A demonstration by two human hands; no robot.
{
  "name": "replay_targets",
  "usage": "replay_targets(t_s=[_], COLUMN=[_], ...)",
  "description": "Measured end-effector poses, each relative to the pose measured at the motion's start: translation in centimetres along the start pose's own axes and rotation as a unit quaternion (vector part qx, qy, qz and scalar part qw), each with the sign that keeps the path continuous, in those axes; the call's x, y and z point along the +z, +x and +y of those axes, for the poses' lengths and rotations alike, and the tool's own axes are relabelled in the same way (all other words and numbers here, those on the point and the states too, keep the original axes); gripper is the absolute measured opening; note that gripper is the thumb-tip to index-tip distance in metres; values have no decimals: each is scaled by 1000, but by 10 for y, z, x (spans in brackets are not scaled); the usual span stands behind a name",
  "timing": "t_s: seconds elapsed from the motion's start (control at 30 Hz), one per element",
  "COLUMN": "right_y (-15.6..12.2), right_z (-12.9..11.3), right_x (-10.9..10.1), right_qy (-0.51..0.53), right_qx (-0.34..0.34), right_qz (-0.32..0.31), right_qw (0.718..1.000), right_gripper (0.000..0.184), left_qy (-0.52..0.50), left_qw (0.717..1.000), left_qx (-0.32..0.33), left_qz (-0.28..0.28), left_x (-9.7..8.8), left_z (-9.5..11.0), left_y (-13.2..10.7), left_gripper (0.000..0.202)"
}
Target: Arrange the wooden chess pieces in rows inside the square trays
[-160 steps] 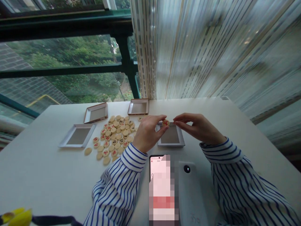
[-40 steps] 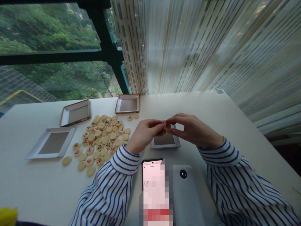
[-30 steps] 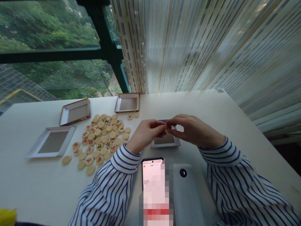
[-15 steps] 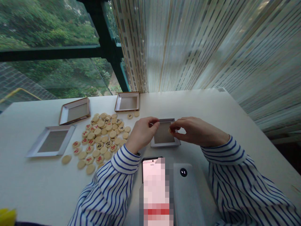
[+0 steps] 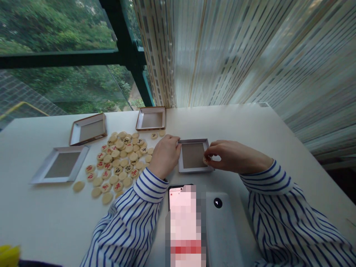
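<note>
A small white-rimmed tray (image 5: 193, 141) with a grey bottom lies on the white table in front of me. My right hand (image 5: 233, 157) pinches a round wooden game piece (image 5: 206, 160) at the tray's near right corner, low over the bottom. My left hand (image 5: 166, 155) rests curled against the tray's left rim; whether it grips the rim I cannot make out. A heap of several round pale pieces (image 5: 122, 157), marked in red or black, lies to the left of my left hand.
Three more shallow trays stand on the table (image 5: 250, 126): a white one (image 5: 61, 165) at the left, two brown-rimmed ones (image 5: 88, 128) (image 5: 151, 118) at the back. A phone (image 5: 183, 222) and a grey device (image 5: 222, 226) lie near me. Striped curtain behind, window to the left.
Both hands held the piece together over the tray. They have since parted: my right hand has carried the piece down to the tray's near right corner, my left has dropped to the left rim.
</note>
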State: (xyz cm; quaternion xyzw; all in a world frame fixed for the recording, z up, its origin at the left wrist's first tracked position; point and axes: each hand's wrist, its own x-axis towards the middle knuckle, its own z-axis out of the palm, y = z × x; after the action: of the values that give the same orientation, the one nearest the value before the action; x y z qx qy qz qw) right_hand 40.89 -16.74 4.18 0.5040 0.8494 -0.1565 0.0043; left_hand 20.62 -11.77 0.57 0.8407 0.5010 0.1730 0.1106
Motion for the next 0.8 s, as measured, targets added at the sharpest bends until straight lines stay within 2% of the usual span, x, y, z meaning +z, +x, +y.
replay_targets(t_s=[0.3,0.8], right_y=[1,4], right_z=[0,2], right_x=[3,9], right_qy=[0,9], right_qx=[8,6], right_qz=[-34,-73], right_qw=[999,997], right_gripper=[24,24], left_qy=[-1,-6], left_qw=[999,997], left_qx=[-15,-7], left_qz=[-43,-79], left_x=[3,6], left_z=[-2,-3], left_y=[-1,0], left_gripper=[28,27])
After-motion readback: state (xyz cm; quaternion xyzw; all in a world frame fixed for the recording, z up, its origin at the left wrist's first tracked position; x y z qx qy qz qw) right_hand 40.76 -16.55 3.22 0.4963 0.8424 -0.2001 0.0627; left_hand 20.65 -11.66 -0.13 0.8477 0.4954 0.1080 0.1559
